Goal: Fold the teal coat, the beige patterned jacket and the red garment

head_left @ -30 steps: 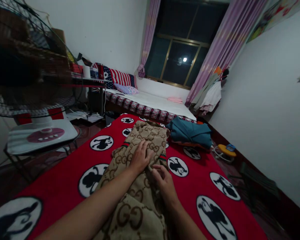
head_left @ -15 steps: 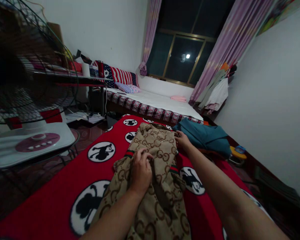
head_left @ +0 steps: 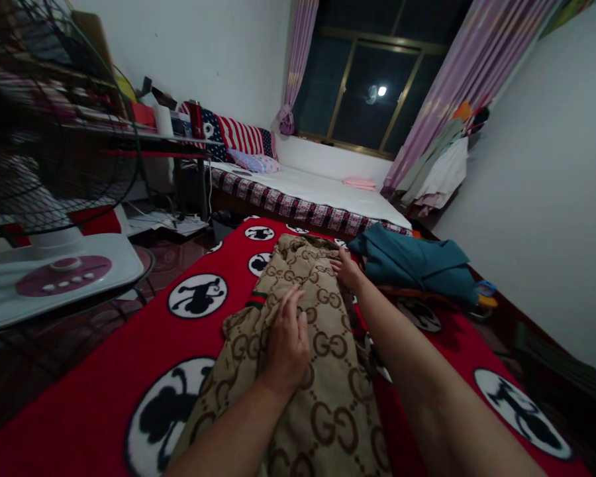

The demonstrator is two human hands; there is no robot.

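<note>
your left hand (head_left: 287, 344) lies flat, fingers spread, on the tan patterned garment (head_left: 322, 371) on the red blanket (head_left: 104, 371). your right hand (head_left: 346, 270) grips the garment's far edge, beside the teal cloth (head_left: 417, 262).

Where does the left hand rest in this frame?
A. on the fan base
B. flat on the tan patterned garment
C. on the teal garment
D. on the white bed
B: the left hand lies palm down on the tan garment, apart from the teal garment.
</note>
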